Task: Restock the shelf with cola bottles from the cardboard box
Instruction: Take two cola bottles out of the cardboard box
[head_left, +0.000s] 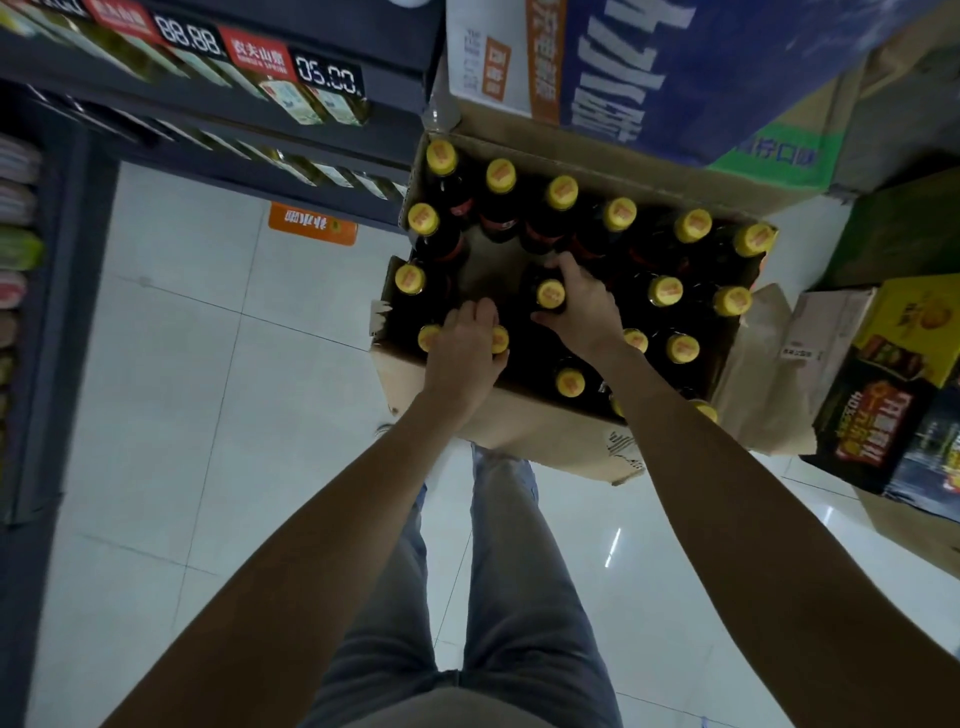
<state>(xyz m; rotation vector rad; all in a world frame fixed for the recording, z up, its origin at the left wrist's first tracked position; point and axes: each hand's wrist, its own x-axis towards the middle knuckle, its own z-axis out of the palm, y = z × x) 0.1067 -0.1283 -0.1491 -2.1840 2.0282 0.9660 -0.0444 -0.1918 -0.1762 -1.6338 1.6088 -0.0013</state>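
Both hands reach down into the open cardboard box on the tiled floor — it is packed with yellow-capped cola bottles. The left hand lies over two bottle tops, fingers curled round them; the right hand grips one bottle's neck (cap showing). The shelf stands left.

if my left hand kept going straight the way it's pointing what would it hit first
The left hand points into the cardboard box, over two yellow-capped cola bottles. Straight on lies the bare gap on the box floor, then the far row of bottles. Depth is unclear, so this is a guess.
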